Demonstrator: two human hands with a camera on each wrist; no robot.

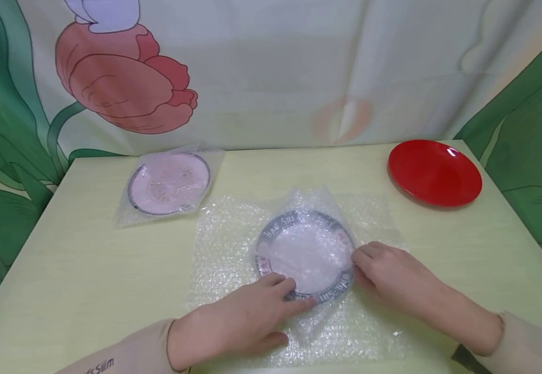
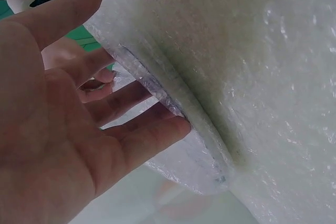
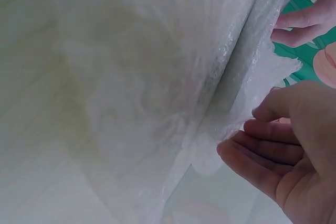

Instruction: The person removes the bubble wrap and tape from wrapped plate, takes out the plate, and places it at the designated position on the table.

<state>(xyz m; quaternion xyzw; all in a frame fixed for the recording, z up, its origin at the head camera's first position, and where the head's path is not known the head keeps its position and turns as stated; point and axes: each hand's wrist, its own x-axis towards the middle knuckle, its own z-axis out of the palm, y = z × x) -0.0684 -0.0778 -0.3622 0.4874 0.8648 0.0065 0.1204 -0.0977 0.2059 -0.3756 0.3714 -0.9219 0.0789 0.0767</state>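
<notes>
Take the blue-rimmed plate [image 1: 305, 254] as the landmark: it lies flat near the middle of the pale worktop [image 1: 88, 270]. Behind it hangs a printed cloth [image 1: 261, 78] with green leaves and, to the left of the plate, a large red flower [image 1: 121, 78].

Left of the landmark plate and farther back, a pale pink plate [image 1: 170, 182] with a dark rim lies inside a clear plastic cover [image 1: 126, 215]. Just left of the landmark plate, and also under it, a sheet of bubble wrap [image 1: 224, 270] is spread; clear wrap covers the face of the plate too.

The left hand [image 1: 247, 314] comes from a beige sleeve with dark lettering. Its fingers are relaxed and extended, and they rest on the near-left rim of the wrapped landmark plate; the thumb stands apart from it. The right hand [image 1: 392, 270] is at the right edge of this plate, with the fingers curled. It seems to pinch the wrap there between thumb and forefinger, although the right wrist view is rather dim.

To the right of the landmark plate and farther back, well apart from it, lies a glossy red plate [image 1: 434, 174].
</notes>
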